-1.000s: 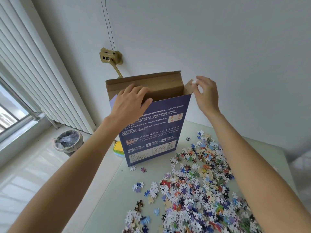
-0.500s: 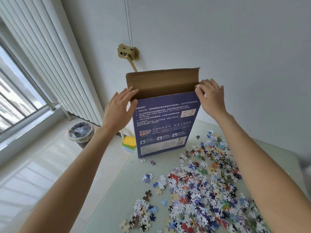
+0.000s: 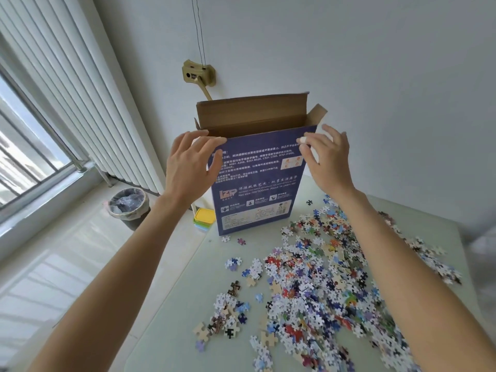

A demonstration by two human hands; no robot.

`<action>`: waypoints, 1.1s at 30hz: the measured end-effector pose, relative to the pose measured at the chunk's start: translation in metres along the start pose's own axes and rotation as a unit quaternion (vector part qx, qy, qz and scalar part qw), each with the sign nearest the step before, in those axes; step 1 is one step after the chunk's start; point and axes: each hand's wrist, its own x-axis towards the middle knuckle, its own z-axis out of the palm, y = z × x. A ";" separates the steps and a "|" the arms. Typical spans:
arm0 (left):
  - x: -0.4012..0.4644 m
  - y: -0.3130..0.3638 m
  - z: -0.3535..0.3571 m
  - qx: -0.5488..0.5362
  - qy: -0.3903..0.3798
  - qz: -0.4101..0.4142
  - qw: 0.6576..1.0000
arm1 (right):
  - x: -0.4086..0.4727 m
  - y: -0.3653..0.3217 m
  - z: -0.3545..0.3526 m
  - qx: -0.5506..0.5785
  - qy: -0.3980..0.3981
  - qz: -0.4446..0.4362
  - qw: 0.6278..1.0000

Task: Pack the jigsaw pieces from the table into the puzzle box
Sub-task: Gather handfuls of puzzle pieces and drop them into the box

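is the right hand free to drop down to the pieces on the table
Probably yes. The right hand is at the box top corner, fingers spread, seemingly holding nothing, and the pieces lie uncovered right below that forearm.

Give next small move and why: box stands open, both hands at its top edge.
Probably drop the right hand to the jigsaw pieces and scoop some: the puzzle box stands upright, flaps open, the left hand at its rim, the pile still on the table.

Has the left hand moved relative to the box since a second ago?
Yes. The left hand came out of the box mouth and now rests outside its left top corner.
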 end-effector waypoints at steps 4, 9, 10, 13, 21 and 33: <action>-0.020 0.021 0.004 -0.040 0.019 0.024 0.999 | -0.045 -0.006 0.002 0.012 -0.005 -0.007 1.000; -0.069 0.060 0.034 -0.153 -0.065 -0.027 0.986 | -0.124 0.007 0.007 0.036 -0.152 0.051 0.986; -0.083 0.067 0.045 -0.176 -0.113 -0.063 0.976 | -0.142 0.011 0.008 0.033 -0.186 0.074 0.979; -0.135 0.090 0.091 -0.205 -0.316 -0.148 0.914 | -0.210 0.031 0.015 0.011 -0.309 0.172 0.935; -0.207 0.131 0.172 -0.107 -0.583 -0.197 0.781 | -0.309 0.083 0.040 -0.081 -0.493 0.377 0.780; -0.205 0.164 0.222 -0.105 -0.540 -0.140 0.823 | -0.278 0.088 0.098 -0.102 -0.460 0.248 0.846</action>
